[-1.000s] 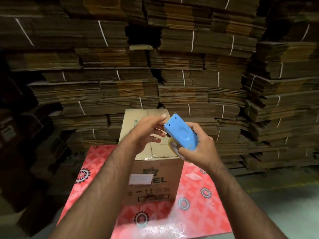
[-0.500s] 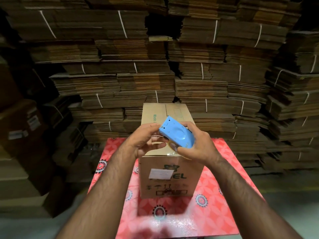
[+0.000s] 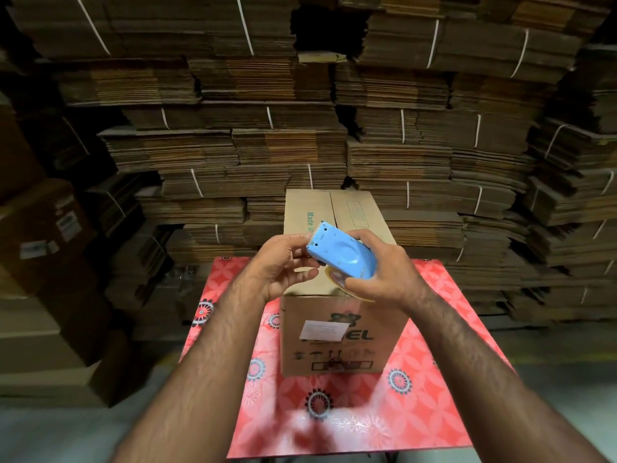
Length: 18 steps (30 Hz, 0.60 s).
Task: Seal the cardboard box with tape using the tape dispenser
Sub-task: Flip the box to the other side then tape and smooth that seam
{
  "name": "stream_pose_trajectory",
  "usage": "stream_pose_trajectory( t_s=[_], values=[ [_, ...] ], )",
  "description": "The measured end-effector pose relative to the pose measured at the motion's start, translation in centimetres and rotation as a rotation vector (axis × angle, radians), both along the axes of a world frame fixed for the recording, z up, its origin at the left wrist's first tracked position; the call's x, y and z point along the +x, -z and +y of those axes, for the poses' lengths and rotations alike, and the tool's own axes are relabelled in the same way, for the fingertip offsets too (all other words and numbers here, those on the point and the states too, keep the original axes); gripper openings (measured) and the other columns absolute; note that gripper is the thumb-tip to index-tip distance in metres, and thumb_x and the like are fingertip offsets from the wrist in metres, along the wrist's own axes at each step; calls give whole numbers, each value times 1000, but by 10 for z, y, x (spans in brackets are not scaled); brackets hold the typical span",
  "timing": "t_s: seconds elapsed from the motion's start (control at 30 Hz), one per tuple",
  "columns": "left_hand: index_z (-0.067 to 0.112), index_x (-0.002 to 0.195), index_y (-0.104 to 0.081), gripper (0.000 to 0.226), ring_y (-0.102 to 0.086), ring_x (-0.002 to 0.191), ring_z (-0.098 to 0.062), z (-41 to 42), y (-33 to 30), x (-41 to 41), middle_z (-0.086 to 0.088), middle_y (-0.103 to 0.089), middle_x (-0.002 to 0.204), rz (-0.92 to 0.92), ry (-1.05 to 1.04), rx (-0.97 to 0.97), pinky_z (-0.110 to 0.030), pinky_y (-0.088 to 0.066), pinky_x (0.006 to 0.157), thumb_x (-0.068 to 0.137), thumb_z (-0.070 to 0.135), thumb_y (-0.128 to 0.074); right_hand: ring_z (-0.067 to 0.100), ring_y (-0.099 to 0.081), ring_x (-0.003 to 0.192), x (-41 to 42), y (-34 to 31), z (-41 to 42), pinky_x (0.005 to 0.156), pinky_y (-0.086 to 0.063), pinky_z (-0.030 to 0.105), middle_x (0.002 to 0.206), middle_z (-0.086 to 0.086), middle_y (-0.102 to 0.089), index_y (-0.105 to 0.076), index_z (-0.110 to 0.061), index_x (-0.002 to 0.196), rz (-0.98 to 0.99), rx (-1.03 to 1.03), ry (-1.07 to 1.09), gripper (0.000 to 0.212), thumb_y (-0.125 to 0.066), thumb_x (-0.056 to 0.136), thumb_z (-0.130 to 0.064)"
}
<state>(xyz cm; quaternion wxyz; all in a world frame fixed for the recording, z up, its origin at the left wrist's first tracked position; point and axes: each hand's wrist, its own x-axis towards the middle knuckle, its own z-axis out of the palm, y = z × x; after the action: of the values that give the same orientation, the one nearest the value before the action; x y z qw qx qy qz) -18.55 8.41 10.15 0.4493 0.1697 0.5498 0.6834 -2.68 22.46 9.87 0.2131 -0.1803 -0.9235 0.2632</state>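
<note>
A brown cardboard box [image 3: 344,349] stands upright on a red patterned table [image 3: 417,409], its top flaps folded shut with the seam running away from me. Above its near top edge my right hand [image 3: 384,275] grips a blue tape dispenser [image 3: 340,255], toothed end pointing up and left. A tape roll [image 3: 337,282] shows under the blue body. My left hand [image 3: 283,265] has its fingertips at the dispenser's toothed end; whether it pinches the tape's end is hidden.
Bundled stacks of flattened cardboard [image 3: 267,145] form a wall behind the table. Large closed cartons [image 3: 43,262] are stacked on the left. Grey floor [image 3: 567,379] lies to the right of the table.
The view has shifted, so the box and table sit further right and more centred. The dispenser has tilted slightly, and my left fingers stay at its toothed end.
</note>
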Motion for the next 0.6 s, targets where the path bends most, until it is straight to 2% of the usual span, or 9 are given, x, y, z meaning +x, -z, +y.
stream_pose_trajectory(
  t_s=[0.1, 0.17, 0.27, 0.37, 0.47, 0.6],
  values=[
    [8, 84, -70, 54, -65, 58, -20, 2, 2, -6, -9, -68, 72, -102, -12, 22, -33, -53, 62, 99, 53, -45, 10, -65, 91, -2, -3, -1, 79, -58, 36, 103, -16, -67, -53, -38, 128, -19, 18, 0, 71, -70, 64, -62],
    [10, 82, -72, 52, -66, 60, -18, 2, 2, -10, -8, -70, 73, -47, -12, -9, -30, -54, 59, 94, 57, -54, 10, -65, 90, -3, -4, -1, 78, -57, 35, 103, -15, -67, -53, -38, 128, -32, 39, -4, 74, -63, 60, -66],
    [11, 92, -75, 31, -66, 63, -16, 3, 4, -8, -8, -72, 79, 43, -19, -46, -27, -55, 60, 88, 41, -71, 10, -64, 89, -3, -7, -1, 76, -57, 35, 102, -15, -67, -53, -38, 128, -51, 60, -11, 75, -60, 59, -68],
    [6, 95, -74, 19, -66, 65, -16, 6, 5, -6, -10, -71, 75, 39, -57, -25, -25, -54, 60, 90, 23, -69, 12, -64, 89, -4, -5, 0, 74, -56, 33, 101, -15, -67, -52, -39, 127, -49, 80, 12, 71, -65, 64, -67],
    [4, 94, -73, 15, -66, 64, -18, 11, 7, -4, -11, -72, 72, 111, -63, -48, -23, -54, 57, 90, 18, -69, 13, -63, 84, -6, -4, 3, 67, -51, 28, 96, -15, -66, -51, -40, 126, -83, 178, 76, 65, -77, 70, -58],
    [2, 87, -68, 13, -63, 57, -16, 19, 6, -6, -13, -68, 69, 306, -172, -92, -23, -53, 52, 90, 14, -71, 16, -63, 85, -12, -9, 19, 69, -55, 31, 101, -9, -68, -50, -36, 131, -168, 234, 9, 68, -75, 73, -60]
  ],
)
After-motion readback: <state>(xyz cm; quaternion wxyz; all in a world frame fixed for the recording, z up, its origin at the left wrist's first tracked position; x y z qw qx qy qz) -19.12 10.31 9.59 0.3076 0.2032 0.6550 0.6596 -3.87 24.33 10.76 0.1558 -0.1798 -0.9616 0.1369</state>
